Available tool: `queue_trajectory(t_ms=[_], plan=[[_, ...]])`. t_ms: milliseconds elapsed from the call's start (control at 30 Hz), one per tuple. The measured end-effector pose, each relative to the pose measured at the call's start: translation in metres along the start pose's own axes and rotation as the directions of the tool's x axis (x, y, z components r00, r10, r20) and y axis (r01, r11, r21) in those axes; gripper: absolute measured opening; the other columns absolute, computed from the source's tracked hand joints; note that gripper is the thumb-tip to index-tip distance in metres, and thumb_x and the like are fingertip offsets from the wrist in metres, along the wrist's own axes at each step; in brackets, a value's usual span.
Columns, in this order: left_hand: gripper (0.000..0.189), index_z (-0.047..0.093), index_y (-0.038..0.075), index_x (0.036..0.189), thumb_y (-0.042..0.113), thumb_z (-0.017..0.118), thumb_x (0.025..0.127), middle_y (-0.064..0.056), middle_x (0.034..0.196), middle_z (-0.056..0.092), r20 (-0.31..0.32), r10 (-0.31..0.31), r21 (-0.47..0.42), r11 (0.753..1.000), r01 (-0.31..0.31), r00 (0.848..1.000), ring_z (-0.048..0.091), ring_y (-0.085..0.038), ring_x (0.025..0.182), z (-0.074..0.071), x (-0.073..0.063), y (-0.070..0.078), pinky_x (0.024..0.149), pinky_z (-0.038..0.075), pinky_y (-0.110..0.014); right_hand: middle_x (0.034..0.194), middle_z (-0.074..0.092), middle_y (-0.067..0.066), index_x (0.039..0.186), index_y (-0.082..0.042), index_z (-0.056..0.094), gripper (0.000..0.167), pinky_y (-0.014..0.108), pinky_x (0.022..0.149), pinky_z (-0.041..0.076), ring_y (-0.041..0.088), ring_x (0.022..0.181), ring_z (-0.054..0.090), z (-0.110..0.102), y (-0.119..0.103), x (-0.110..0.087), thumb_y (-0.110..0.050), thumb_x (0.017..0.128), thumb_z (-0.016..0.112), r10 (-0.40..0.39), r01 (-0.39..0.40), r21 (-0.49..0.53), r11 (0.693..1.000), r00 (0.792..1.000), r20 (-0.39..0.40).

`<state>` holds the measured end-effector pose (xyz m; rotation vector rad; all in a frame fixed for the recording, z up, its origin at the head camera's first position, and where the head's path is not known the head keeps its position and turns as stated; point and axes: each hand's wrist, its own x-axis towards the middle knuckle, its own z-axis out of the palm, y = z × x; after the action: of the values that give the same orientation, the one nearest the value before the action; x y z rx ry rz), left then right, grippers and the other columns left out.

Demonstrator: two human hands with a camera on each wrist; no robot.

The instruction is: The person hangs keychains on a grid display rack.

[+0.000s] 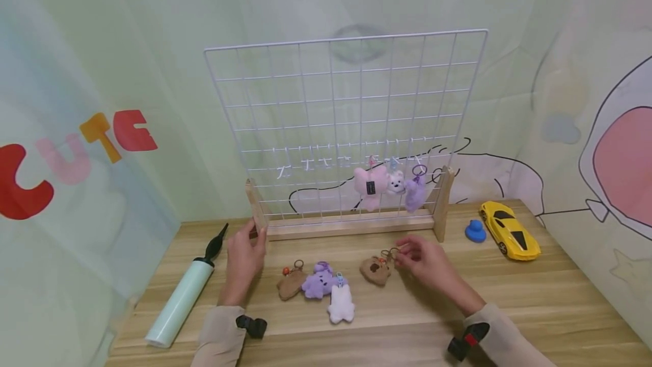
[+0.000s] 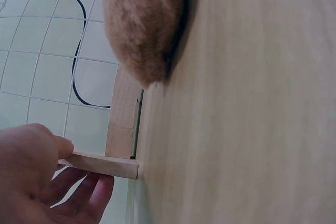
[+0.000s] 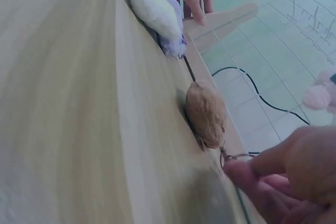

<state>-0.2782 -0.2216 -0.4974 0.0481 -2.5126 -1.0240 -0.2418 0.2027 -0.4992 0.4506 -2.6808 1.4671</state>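
My right hand (image 1: 427, 260) pinches the metal ring of a brown plush bear keychain (image 1: 374, 271) between thumb and fingertips. The bear lies on the wooden table, as the right wrist view also shows its furry body (image 3: 205, 114). At the rack's left end, my left hand (image 1: 245, 255) grips the upright wooden side piece (image 2: 107, 165), thumb on one side and fingers on the other. Between the hands lie another brown plush keychain (image 1: 292, 284), a purple one (image 1: 318, 284) and a white one (image 1: 341, 304).
Pink (image 1: 372, 177), white (image 1: 395, 184) and purple (image 1: 416, 195) plush keychains hang on the white wire grid (image 1: 360, 86), beside several bare hooks (image 1: 308, 164). A mint hand pump (image 1: 181, 301) lies left; a blue toy (image 1: 476, 231) and yellow toy car (image 1: 509, 232) stand right.
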Motion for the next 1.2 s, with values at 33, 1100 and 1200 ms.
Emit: queue_trajectory(t_ms=[33, 1100, 1200], plan=[[0.028, 0.07, -0.001, 0.13, 0.016, 0.065, 0.109, -0.027, 0.124, 0.077, 0.0, 0.0, 0.002, 1.0, 0.0, 1.0, 0.077, -0.043, 0.114, 0.0, 0.0, 0.0, 0.094, 0.063, -0.059, 0.097, 0.081, 0.013, 0.117, 0.004, 0.073, 0.022, 0.024, 0.074, 0.064, 0.018, 0.085, 0.079, -0.001, 0.0, 0.001, 0.004, 0.095, 0.077, 0.02, -0.02, -0.027, 0.999, 1.0, -0.015], [0.031, 0.068, -0.003, 0.134, 0.014, 0.065, 0.109, -0.028, 0.125, 0.076, -0.01, -0.006, -0.01, 1.0, 0.006, 1.0, 0.076, -0.043, 0.113, 0.001, 0.0, 0.002, 0.091, 0.064, -0.057, 0.097, 0.085, 0.008, 0.107, -0.009, 0.079, 0.016, 0.029, 0.067, 0.066, 0.025, 0.085, 0.082, -0.008, -0.079, 0.04, -0.023, 0.101, 0.079, -0.087, 0.098, 0.042, 0.994, 0.973, -0.215], [0.031, 0.068, -0.002, 0.135, 0.015, 0.064, 0.109, -0.028, 0.126, 0.076, -0.005, -0.011, -0.008, 1.0, 0.011, 1.0, 0.076, -0.043, 0.113, 0.001, 0.0, 0.002, 0.089, 0.065, -0.057, 0.1, 0.084, 0.007, 0.108, -0.011, 0.08, 0.018, 0.03, 0.069, 0.066, 0.028, 0.089, 0.08, -0.006, -0.089, 0.043, -0.028, 0.102, 0.079, -0.093, 0.114, 0.077, 0.991, 0.969, -0.229]])
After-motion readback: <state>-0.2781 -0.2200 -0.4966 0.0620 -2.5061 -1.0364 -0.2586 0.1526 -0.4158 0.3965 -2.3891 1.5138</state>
